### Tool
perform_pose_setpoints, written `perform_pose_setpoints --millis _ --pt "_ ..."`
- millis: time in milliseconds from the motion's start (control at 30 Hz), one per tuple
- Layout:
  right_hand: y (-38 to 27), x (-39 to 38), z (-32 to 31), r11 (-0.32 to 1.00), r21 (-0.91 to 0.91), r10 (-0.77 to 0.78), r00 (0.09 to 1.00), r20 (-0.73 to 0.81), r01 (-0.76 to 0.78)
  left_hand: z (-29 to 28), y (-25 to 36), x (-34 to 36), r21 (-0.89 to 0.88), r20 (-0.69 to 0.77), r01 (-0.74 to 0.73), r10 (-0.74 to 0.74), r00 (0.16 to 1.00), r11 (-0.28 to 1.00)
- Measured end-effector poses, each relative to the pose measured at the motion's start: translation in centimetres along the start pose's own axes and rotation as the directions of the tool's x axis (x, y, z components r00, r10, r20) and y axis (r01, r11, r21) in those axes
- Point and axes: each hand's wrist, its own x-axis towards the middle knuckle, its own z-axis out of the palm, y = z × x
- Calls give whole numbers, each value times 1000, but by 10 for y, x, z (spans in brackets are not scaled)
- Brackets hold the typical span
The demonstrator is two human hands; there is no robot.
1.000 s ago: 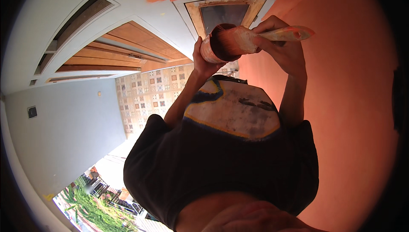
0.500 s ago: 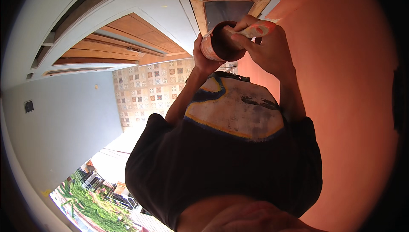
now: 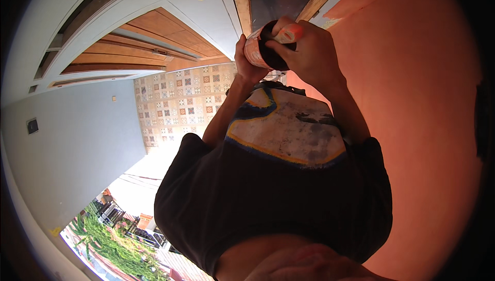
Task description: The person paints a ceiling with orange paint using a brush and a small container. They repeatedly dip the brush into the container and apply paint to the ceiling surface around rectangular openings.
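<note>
My left hand is wrapped around a small paint can with a dark open mouth, held up in front of my chest. My right hand covers the can's mouth and grips a paintbrush handle, pale with an orange smear; the bristles are hidden inside the can or behind my fingers. Below the hands is my dark T-shirt with a faded pale print.
An orange painted wall fills the right side. A white frame with a wood-edged pane is behind the hands. Wooden door panels, patterned floor tiles, a grey-blue wall and greenery lie to the left.
My right hand has swung left from beside the can to over its mouth, turning the brush handle in with it. The can stays in my left hand.
</note>
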Motion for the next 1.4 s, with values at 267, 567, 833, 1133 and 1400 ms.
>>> perform_pose_setpoints --millis 267,567,833,1133,1400 --pt "-2 -3 1 999 -32 -39 999 -22 38 -4 0 3 -174 161 27 2 987 984" --pt "3 -4 -2 997 54 48 999 7 -48 5 -1 0 60 -15 -7 8 1000 998" --pt "8 -10 -28 920 361 200 974 -104 -150 -3 -3 2 25 -59 -32 33 998 999" --pt "8 -8 -28 999 39 -27 989 -147 34 -32 -10 13 -292 468 168 -13 884 942" --pt "6 3 -47 983 -147 -109 994 -1 108 -12 -21 4 39 -82 -18 21 996 999"
